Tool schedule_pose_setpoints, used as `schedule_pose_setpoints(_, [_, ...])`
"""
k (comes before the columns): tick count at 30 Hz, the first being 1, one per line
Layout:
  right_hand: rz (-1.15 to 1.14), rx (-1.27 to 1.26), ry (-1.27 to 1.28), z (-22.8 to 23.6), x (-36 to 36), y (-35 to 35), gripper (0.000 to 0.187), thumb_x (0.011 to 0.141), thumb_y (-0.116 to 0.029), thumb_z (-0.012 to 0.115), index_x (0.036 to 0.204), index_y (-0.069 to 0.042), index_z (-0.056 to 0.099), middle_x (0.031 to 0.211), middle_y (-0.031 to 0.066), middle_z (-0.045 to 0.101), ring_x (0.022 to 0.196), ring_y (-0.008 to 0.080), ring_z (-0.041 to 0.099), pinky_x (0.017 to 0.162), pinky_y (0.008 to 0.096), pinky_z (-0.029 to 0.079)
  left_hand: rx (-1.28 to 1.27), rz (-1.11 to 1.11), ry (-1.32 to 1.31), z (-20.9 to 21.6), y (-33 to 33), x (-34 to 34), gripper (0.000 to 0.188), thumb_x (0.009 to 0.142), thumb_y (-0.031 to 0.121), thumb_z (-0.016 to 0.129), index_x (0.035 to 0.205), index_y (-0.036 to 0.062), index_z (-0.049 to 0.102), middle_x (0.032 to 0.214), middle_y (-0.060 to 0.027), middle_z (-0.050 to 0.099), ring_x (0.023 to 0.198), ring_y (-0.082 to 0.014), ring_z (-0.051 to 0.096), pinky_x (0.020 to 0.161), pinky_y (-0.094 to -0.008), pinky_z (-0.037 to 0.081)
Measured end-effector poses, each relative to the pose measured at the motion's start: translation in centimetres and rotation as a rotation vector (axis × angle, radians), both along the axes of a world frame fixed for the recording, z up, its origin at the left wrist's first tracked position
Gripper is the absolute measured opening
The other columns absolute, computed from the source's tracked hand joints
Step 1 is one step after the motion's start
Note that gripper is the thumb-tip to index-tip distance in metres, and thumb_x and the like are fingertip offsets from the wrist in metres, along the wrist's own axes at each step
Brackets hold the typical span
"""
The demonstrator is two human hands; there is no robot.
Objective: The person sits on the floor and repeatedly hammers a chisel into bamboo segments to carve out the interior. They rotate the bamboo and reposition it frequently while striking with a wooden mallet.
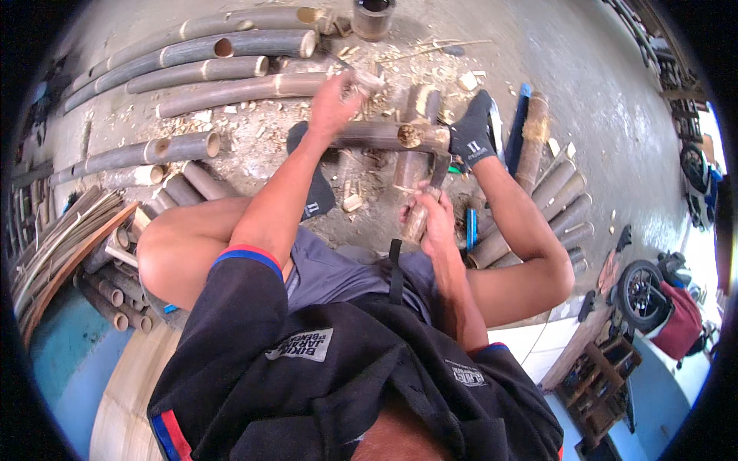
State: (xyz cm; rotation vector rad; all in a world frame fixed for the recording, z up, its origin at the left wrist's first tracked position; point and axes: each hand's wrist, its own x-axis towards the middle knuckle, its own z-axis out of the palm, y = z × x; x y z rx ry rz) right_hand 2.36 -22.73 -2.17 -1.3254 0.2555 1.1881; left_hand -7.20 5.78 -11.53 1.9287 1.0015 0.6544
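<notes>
A bamboo pole [369, 136] lies crosswise between my dark-socked feet, over a thicker upright-lying bamboo piece [412, 173]. A round opening [409, 137] with a pale, rough inside shows near its right end. My right hand [437, 219] is closed round the thick pale wooden handle [416, 222] of a tool. The tool's dark metal blade [440, 170] reaches up close to the pole, just beside the opening. Raised above the pole's left part, my left hand [338, 106] is curled round a pale wooden tool [369, 81], blurred, its kind unclear.
Several bamboo poles [231, 46] lie at the far left, some with cut holes. Wood chips [261, 131] litter the floor. More bamboo pieces [565, 188] lie to the right, bundled strips [69, 242] at the left. A bucket [373, 19] stands at the back.
</notes>
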Motion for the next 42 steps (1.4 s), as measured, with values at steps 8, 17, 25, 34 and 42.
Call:
schedule_pose_setpoints(8, [-0.106, -0.07, -0.057, -3.0, -3.3, 5.2, 0.022, 0.089, -0.009, 0.064, 0.106, -0.013, 0.051, 0.075, 0.0031, 0.055, 0.058, 0.0183, 0.058, 0.05, 0.0355, 0.05, 0.11, -0.642, 0.423, -1.2, -5.2, 3.6, 0.081, 0.07, 0.051, 0.085, 0.131, 0.006, 0.057, 0.12, -0.0204, 0.066, 0.115, -0.0397, 0.061, 0.097, -0.0469, 0.05])
schedule_pose_setpoints(17, [-0.233, -0.083, -0.069, -6.1, -5.0, 7.7, 0.02, 0.088, -0.01, 0.062, 0.104, -0.012, 0.05, 0.072, 0.003, 0.052, 0.054, 0.017, 0.055, 0.047, 0.0337, 0.048, 0.041, -0.469, 0.58, 0.0, -6.5, 5.5, 0.078, 0.06, 0.058, 0.083, 0.111, 0.0024, 0.062, 0.099, -0.0205, 0.072, 0.093, -0.0387, 0.07, 0.085, -0.0464, 0.055])
schedule_pose_setpoints(25, [0.116, -0.188, -0.191, -6.1, -0.4, 4.9, 0.018, 0.089, -0.011, 0.063, 0.102, -0.01, 0.052, 0.07, 0.0026, 0.055, 0.051, 0.0166, 0.056, 0.044, 0.0347, 0.048, 0.125, -0.306, 0.576, -0.4, -7.6, 6.4, 0.078, 0.057, 0.066, 0.084, 0.102, 0.0047, 0.067, 0.092, -0.0171, 0.074, 0.086, -0.034, 0.071, 0.084, -0.0442, 0.053])
schedule_pose_setpoints(34, [0.528, -0.281, -0.263, -3.5, 5.9, 4.7, 0.018, 0.091, -0.014, 0.066, 0.106, -0.005, 0.058, 0.069, 0.0037, 0.057, 0.05, 0.0155, 0.057, 0.044, 0.0339, 0.048, 0.147, -0.156, 0.519, -0.1, -8.5, 6.9, 0.077, 0.052, 0.068, 0.085, 0.096, 0.0056, 0.072, 0.086, -0.0153, 0.074, 0.084, -0.03, 0.071, 0.087, -0.0414, 0.05])
schedule_pose_setpoints(42, [0.849, -0.279, -0.26, -2.6, 11.0, 5.8, 0.018, 0.092, -0.014, 0.064, 0.105, -0.003, 0.058, 0.069, 0.0047, 0.057, 0.05, 0.016, 0.057, 0.044, 0.034, 0.048, 0.121, -0.086, 0.532, 0.1, -8.7, 7.4, 0.076, 0.052, 0.07, 0.085, 0.091, 0.0062, 0.072, 0.084, -0.0143, 0.074, 0.081, -0.0282, 0.071, 0.085, -0.0396, 0.048])
